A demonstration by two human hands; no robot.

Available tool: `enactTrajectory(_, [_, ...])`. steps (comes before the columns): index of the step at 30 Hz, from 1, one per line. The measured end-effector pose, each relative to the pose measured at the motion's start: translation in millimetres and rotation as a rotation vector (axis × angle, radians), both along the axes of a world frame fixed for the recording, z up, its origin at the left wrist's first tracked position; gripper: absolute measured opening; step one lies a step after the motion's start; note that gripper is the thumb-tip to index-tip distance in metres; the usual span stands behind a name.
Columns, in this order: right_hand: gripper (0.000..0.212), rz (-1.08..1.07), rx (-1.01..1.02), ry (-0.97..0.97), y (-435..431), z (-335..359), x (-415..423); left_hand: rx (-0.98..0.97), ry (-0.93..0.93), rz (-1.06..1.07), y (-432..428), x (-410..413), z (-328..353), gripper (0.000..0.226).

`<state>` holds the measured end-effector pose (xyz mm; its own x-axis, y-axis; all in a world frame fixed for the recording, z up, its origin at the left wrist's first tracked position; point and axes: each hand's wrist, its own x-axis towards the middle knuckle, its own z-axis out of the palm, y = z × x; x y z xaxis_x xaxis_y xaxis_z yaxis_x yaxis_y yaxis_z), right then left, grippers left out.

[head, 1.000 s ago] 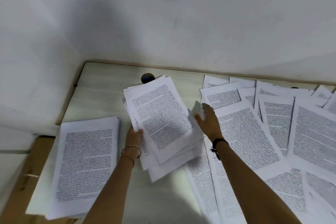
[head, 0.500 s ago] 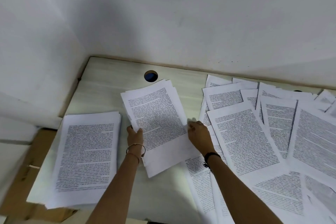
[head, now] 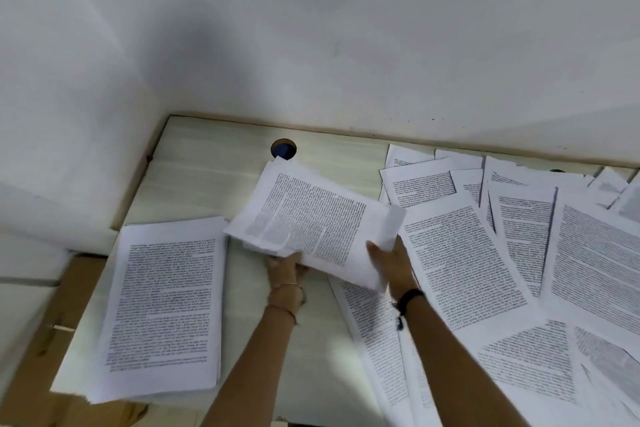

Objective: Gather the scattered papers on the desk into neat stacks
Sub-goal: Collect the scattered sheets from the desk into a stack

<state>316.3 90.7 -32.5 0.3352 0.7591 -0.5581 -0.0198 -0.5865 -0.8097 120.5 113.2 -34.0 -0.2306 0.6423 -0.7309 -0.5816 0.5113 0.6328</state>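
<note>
Bundle of sheets [head: 311, 218] sits between my two hands, turned with its long side running left to right and tilted, its edges uneven and some corners sticking out. My left hand [head: 285, 265] grips its near edge from below, the fingers hidden under the paper, a thin bangle [head: 289, 286] on that wrist. My right hand [head: 391, 258] holds the near right corner, fingers tucked behind the sheets, a black band [head: 410, 295] on that wrist. In this view the bundle's far corner just reaches the round cable hole [head: 283, 148] in the pale desk [head: 214, 166], and its left corner meets the far right corner of the squared stack [head: 166, 308] lying on the left of the desk; I cannot tell whether they touch. To the right, loose pages [head: 485, 270] overlap one another at many angles, spreading from the far edge to the near right. Brown cardboard [head: 31, 340] shows beyond the desk's left edge, and a white wall [head: 311, 45] rises behind.
</note>
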Motion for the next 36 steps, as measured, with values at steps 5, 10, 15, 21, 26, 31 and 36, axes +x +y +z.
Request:
enactTrajectory(5, [0.050,0.217,-0.032,0.051,-6.4,24.5,60.5,-0.138,0.443,-0.242,33.1,-81.5,-16.1,0.038])
enactTrajectory(10, [0.099,0.150,-0.103,-0.037,0.7,10.8,51.6,-0.109,0.585,-0.946,46.9,-74.6,-18.8,0.090])
enactTrajectory(15, [0.091,0.250,-0.118,-0.100,17.0,9.4,37.4,-0.150,0.848,-0.977,51.3,-58.2,-18.6,0.065])
enactTrajectory(21, [0.055,0.117,-0.015,0.111,17.2,2.3,35.2,-0.058,0.737,-0.776,39.3,-70.7,-23.0,0.043])
enactTrajectory(26, [0.056,0.006,0.066,0.369,0.6,3.4,0.0,-0.031,0.154,-0.509,-4.5,-48.1,-9.2,0.058])
enactTrajectory(31, [0.051,0.164,0.039,0.279,-7.6,5.2,-31.3,-0.067,0.011,-0.628,-43.3,-30.3,-1.7,0.036])
enactTrajectory(36, [0.055,0.362,-0.055,0.116,-4.9,11.4,-4.2,-0.117,0.327,-0.404,-5.7,-85.7,-14.7,0.045])
